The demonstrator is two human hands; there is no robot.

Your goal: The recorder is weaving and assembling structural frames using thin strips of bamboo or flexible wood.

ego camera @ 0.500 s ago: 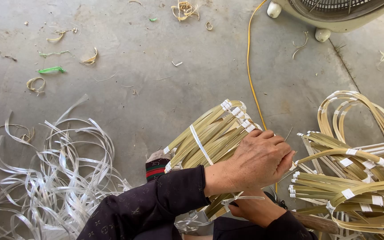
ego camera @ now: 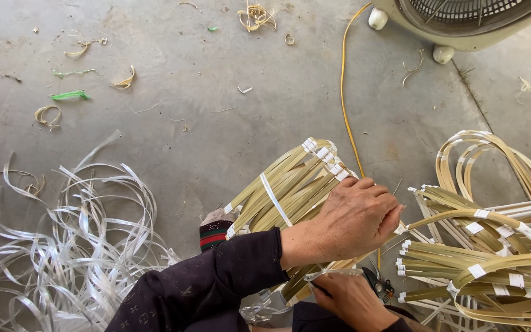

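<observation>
Binding of a bamboo bundle, near end in hand

Bamboo bundle propped slantwise over the concrete floor, far end fanned out and tipped with white tape, one white band already cinched across the middle. Left hand clamped palm-down over the near part, fingers curled round the far edge, pressing the strips together. Right hand lower down, at the bottom of the view, pinching a thin white strap that runs beneath the left wrist; whether also gripping the black snips just beside it, cannot tell. Striped sock just beside the bundle's lower edge.

Judged as the tying step at the near end, middle band done. Calls next for steady pressure from above so the strips do not spring apart, a firm pull on the strap, then a cut close to the knot with the snips.

Heap of loose white strapping well to the left; finished, taped bundles piled at the right; yellow cable leading up toward a fan.
</observation>
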